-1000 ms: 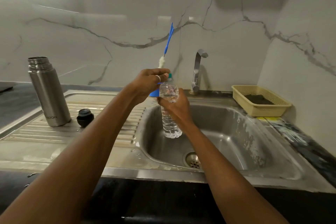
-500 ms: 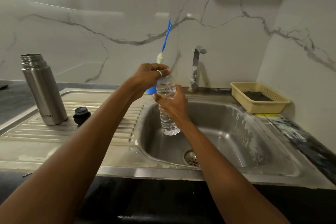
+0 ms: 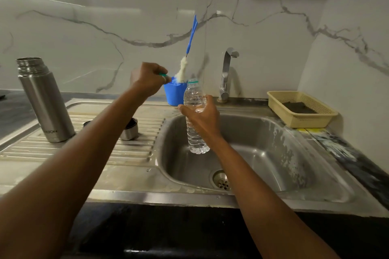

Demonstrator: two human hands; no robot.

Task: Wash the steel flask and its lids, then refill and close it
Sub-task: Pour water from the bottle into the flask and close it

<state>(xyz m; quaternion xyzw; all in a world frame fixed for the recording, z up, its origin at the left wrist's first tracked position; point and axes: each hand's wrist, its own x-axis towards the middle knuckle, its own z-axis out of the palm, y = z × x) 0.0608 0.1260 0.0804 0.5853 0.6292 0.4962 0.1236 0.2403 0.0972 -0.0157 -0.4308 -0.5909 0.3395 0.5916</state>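
While right grip (image 3: 203, 120) clasps bottle (image 3: 196, 141) — clear, ribbed | left grip (image 3: 147, 76) pinches green cap (image 3: 163, 74)

One steel flask (image 3: 45, 101), one steel lid (image 3: 129, 131) and one black lid (image 3: 86, 123) half hidden by an arm, one plastic bottle (image 3: 195, 130), one green cap (image 3: 163, 74), one blue cup (image 3: 174, 95), one brush (image 3: 183, 68), one tap (image 3: 226, 75), one sink (image 3: 273, 143), one yellow basket (image 3: 303, 120)
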